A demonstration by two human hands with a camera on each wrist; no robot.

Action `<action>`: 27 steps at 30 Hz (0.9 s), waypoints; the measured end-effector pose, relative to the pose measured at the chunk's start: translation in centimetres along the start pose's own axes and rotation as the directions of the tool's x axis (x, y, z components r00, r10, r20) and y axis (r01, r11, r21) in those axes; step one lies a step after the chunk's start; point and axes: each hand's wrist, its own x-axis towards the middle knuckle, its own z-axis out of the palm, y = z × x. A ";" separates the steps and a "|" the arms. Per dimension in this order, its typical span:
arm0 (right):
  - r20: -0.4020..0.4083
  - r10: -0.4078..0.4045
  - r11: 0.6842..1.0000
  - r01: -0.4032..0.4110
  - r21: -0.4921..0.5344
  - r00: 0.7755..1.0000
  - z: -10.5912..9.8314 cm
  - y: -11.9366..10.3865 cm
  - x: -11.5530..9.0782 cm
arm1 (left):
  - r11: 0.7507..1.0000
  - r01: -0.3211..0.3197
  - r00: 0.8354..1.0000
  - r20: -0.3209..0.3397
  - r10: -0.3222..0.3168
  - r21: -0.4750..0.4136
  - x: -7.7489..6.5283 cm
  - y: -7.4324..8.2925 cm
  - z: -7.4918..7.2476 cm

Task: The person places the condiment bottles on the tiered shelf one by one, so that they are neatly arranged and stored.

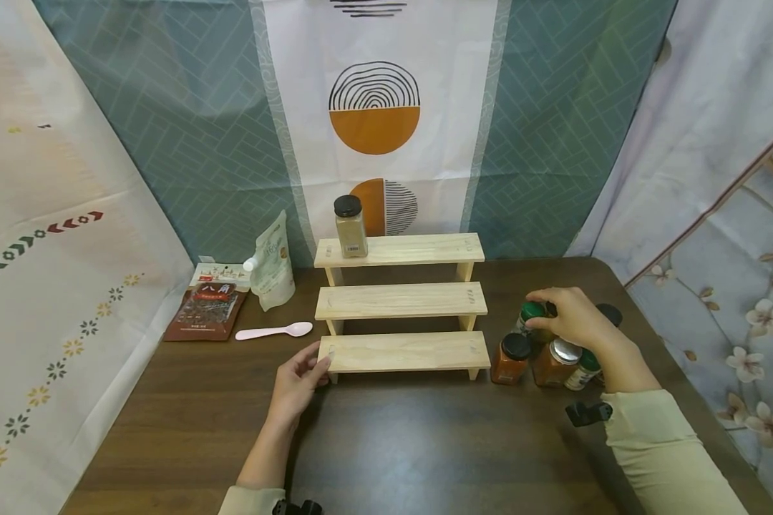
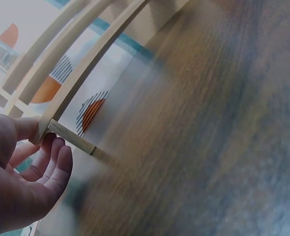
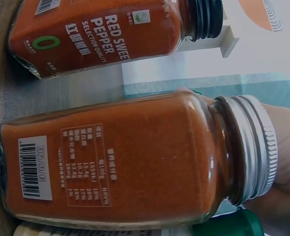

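A three-step wooden rack [image 1: 402, 300] stands on the table. My left hand [image 1: 299, 379] pinches the left end of its lowest step, thumb on top and fingers curled below, as the left wrist view shows. Over the cluster of spice jars at the right, my right hand [image 1: 573, 315] pinches the green cap of a spice jar [image 1: 530, 313] between thumb and fingers. Near it stand a black-capped red pepper jar [image 1: 510, 361] and a silver-lidded jar [image 3: 110, 162] of orange-brown powder, which hides most of that hand in the right wrist view.
A black-capped jar [image 1: 351, 227] stands on the top step's left. Left of the rack lie a pink spoon [image 1: 273, 331] and a brown spice packet [image 1: 209, 307], with a white-capped pouch [image 1: 273, 265] upright behind. Another green-capped jar [image 1: 582, 370] stands at the right.
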 end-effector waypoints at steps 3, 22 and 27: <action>-0.028 -0.008 1.000 0.008 0.001 1.000 -0.1 0.0 0.0 | 1.000 0.001 1.000 0.002 -0.001 -0.004 0.0 0.0 0.0; -0.271 -0.062 0.998 0.066 0.005 0.961 -3.2 -3.0 2.3 | 0.999 0.049 0.999 -0.005 -0.049 0.004 0.1 0.0 0.1; -0.297 -0.074 0.997 0.078 0.002 0.952 -4.4 -4.0 3.3 | 0.999 0.051 0.999 -0.004 -0.051 0.007 0.2 0.0 0.1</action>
